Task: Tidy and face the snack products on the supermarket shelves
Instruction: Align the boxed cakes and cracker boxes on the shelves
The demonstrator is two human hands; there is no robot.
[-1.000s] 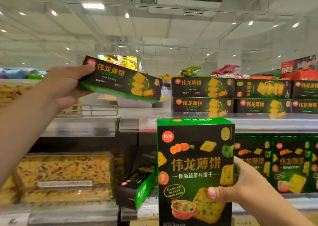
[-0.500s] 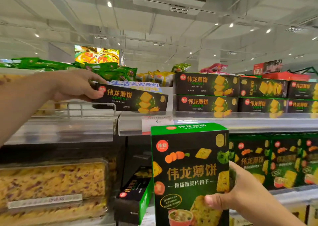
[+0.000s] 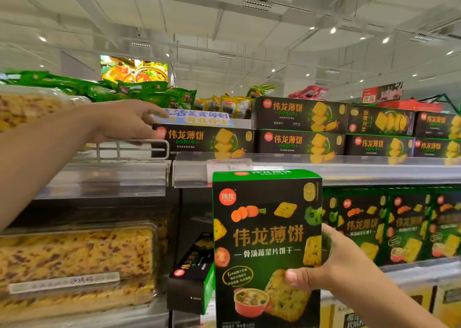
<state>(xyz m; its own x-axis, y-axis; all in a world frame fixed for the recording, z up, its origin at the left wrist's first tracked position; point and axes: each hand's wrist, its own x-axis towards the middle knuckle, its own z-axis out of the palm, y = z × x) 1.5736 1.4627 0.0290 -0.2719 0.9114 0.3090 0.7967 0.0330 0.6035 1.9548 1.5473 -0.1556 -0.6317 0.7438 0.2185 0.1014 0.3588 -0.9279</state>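
Observation:
My left hand (image 3: 124,122) reaches up to the top shelf and holds the left end of a flat black cracker box (image 3: 207,140), thumb on its front face, fingers over its top. That box lies level on the shelf, face forward, against the neighbouring stack of the same boxes (image 3: 299,125). My right hand (image 3: 344,270) grips the right edge of an upright green-and-black cracker box (image 3: 267,238), held in front of the lower shelf, thumb on its front.
Matching upright boxes (image 3: 399,228) line the lower shelf at right. One black box (image 3: 192,272) lies on its side in the gap behind the held box. Clear tubs of yellow snack (image 3: 74,260) fill the left. A wire divider (image 3: 132,149) and price tag (image 3: 229,165) edge the top shelf.
My left hand brought the tilted flat box down onto the top shelf and slid it level beside the stack. The upright box in my right hand has barely moved.

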